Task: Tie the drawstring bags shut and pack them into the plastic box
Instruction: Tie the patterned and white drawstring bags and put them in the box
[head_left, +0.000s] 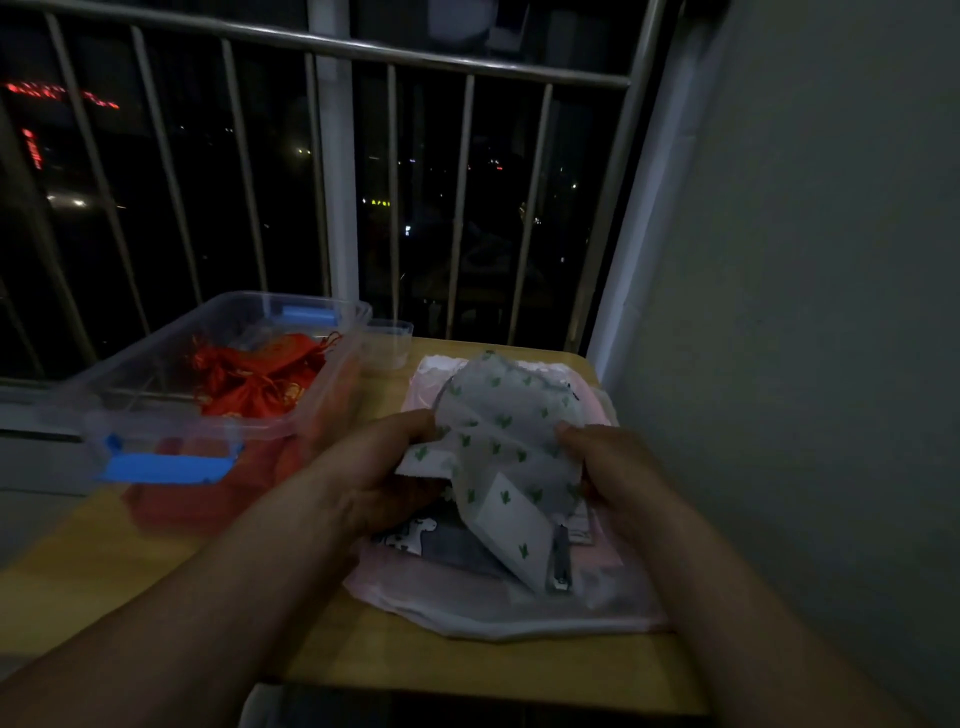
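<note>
Both hands, left hand (384, 467) and right hand (608, 462), pinch a white cactus-print drawstring bag (498, 452) above the worktop (156, 561), right of the plastic box (332, 332) holding red bags (260, 379). Tying seems underway; next, finding and pulling its cords.

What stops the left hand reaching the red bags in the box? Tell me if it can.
Probably yes: the plastic box is open-topped beside the left hand, red bags uncovered; but that hand grips the cactus-print bag.
</note>
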